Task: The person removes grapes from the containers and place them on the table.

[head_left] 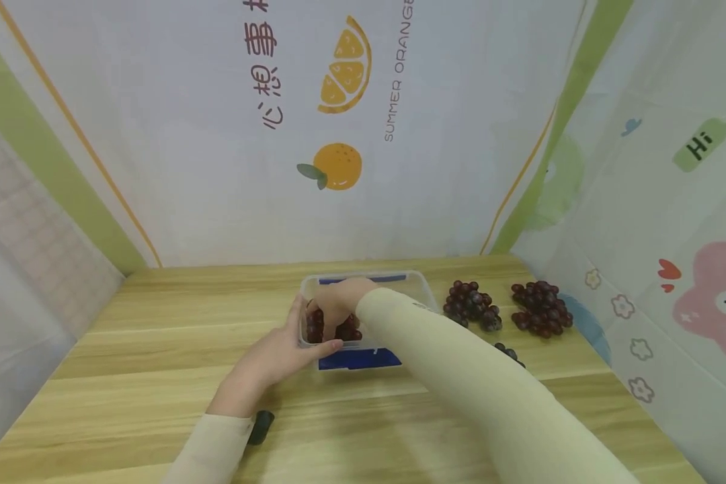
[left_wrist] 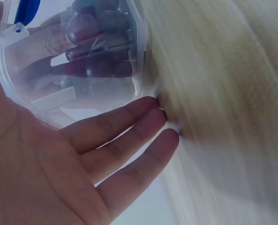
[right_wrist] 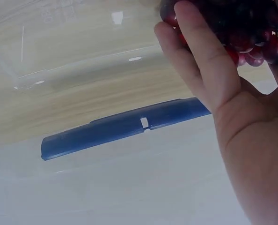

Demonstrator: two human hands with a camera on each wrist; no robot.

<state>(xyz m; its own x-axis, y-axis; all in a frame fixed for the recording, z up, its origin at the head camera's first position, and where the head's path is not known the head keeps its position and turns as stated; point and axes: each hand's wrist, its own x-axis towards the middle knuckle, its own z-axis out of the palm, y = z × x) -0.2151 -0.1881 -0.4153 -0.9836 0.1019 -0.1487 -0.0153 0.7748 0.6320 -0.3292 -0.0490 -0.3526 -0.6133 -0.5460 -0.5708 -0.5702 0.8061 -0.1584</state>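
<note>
A clear plastic container (head_left: pixel 426 296) with blue side latches (head_left: pixel 359 359) stands on the table. My right hand (head_left: pixel 337 299) reaches down into its left end and grips a bunch of grapes (right_wrist: pixel 242 33), dark red, with fingers curled against it. Grapes (head_left: pixel 314 327) show through the front wall on both sides of that hand. My left hand (head_left: pixel 281 349) spans the container's front left corner, thumb along the front rim. In the left wrist view, three straight fingers (left_wrist: pixel 134 164) reach past the container's end wall, tips at the tabletop.
Right of the container lie two dark red bunches of grapes, a nearer bunch (head_left: pixel 470 304) and a farther bunch (head_left: pixel 541 309). More dark grapes (head_left: pixel 509 353) peek out behind my right sleeve (head_left: pixel 460 363). A printed curtain (head_left: pixel 218 202) rises behind the wooden table (head_left: pixel 157 363).
</note>
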